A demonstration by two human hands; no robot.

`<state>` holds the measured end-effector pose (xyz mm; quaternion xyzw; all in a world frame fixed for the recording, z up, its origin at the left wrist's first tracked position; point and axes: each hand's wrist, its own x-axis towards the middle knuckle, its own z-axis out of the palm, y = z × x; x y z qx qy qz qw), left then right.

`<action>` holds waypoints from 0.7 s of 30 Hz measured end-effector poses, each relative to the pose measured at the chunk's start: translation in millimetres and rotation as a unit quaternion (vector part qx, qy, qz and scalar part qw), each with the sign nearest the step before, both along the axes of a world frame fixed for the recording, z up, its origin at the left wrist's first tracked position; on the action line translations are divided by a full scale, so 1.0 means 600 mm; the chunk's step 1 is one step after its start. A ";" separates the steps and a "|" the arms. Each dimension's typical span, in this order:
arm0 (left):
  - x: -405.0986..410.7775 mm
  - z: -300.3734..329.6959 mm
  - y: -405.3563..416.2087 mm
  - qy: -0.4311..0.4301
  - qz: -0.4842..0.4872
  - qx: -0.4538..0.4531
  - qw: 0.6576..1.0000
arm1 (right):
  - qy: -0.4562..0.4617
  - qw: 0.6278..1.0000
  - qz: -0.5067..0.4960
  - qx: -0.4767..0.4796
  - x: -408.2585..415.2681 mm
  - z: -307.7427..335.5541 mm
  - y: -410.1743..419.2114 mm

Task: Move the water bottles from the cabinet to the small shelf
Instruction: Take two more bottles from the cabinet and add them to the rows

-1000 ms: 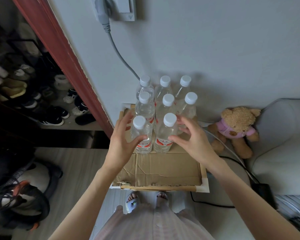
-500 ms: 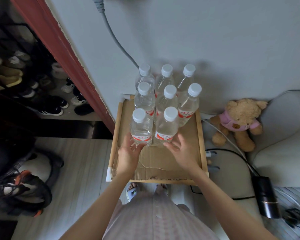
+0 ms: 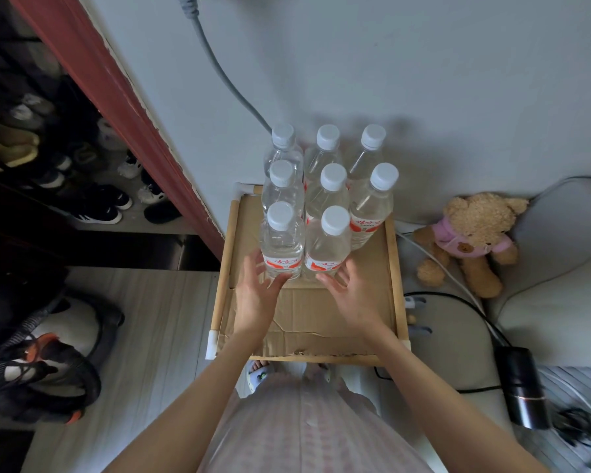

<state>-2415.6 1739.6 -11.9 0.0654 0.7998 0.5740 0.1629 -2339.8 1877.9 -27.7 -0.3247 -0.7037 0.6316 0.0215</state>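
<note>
— Head view: where are the water bottles (image 3: 325, 206) found?

— Eight are seen upright, long axes vertical, packed toward the far edge of the small shelf (image 3: 397, 281), against the wall.

— And the hands?

— The left hand (image 3: 256, 295) and right hand (image 3: 355, 291) are held apart, fingers spread and empty, just near-side of the two front bottles, one apiece, about equally close; contact cannot be told.
</note>
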 end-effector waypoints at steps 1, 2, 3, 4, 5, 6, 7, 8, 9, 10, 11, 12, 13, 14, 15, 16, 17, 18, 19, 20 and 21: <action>0.000 0.000 0.000 0.000 0.001 -0.001 1.000 | 0.000 1.000 0.002 0.004 0.000 -0.003 0.001; 0.000 0.000 0.000 0.000 0.003 -0.001 1.000 | -0.001 1.000 0.002 0.007 0.000 -0.006 0.002; 0.000 -0.001 -0.001 0.000 0.004 0.000 1.000 | -0.003 1.000 0.002 0.009 0.001 -0.008 0.002; -0.001 -0.002 0.000 0.000 0.006 0.001 1.000 | -0.006 1.000 0.001 0.011 0.001 -0.010 0.002; 0.000 -0.002 0.000 0.001 0.007 0.001 1.000 | -0.006 1.000 -0.001 0.011 0.001 -0.010 0.001; 0.000 -0.002 0.000 0.002 0.008 0.001 1.000 | -0.005 1.000 -0.003 0.013 0.000 -0.010 -0.001; 0.000 -0.002 0.000 0.001 0.011 0.002 1.000 | -0.003 1.000 -0.006 0.016 0.000 -0.009 -0.002; 0.000 -0.002 0.001 0.000 0.012 0.004 1.000 | -0.002 1.000 -0.008 0.019 -0.001 -0.009 -0.003; -0.001 -0.002 0.001 -0.001 0.013 0.004 1.000 | -0.001 1.000 -0.008 0.023 -0.001 -0.008 -0.004; -0.001 -0.002 0.001 -0.002 0.013 0.005 1.000 | -0.001 1.000 -0.007 0.026 -0.001 -0.007 -0.004; -0.001 -0.002 0.001 -0.003 0.013 0.006 1.000 | -0.001 1.000 -0.006 0.029 -0.001 -0.008 -0.005; -0.001 -0.002 0.001 -0.005 0.013 0.008 1.000 | -0.002 0.999 -0.005 0.031 -0.001 -0.008 -0.004; -0.001 -0.002 0.001 -0.006 0.013 0.009 1.000 | -0.003 0.999 -0.003 0.034 -0.001 -0.008 -0.004; 0.000 -0.002 0.001 -0.006 0.011 0.009 1.000 | -0.002 0.999 -0.001 0.035 -0.001 -0.007 -0.004; 0.000 -0.002 0.001 -0.005 0.009 0.008 1.000 | 0.000 0.999 0.002 0.033 -0.002 -0.004 -0.003; -0.001 -0.002 0.002 -0.006 0.007 0.008 1.000 | 0.001 1.000 0.003 0.031 -0.003 -0.002 -0.002; -0.001 -0.002 0.003 -0.009 0.006 0.008 1.000 | 0.003 1.000 0.006 0.027 -0.004 0.000 -0.002; -0.002 -0.001 0.003 -0.012 0.005 0.010 1.000 | 0.004 1.000 0.006 0.025 -0.004 0.001 -0.002; -0.003 -0.001 0.003 -0.013 0.004 0.011 1.000 | 0.006 1.000 0.005 0.024 -0.005 0.001 -0.003; -0.004 -0.001 0.004 -0.014 0.002 0.011 1.000 | 0.006 1.000 0.002 0.023 -0.004 0.001 -0.004; -0.004 0.000 0.004 -0.013 -0.001 0.011 1.000 | 0.005 1.000 -0.003 0.020 -0.004 0.001 -0.006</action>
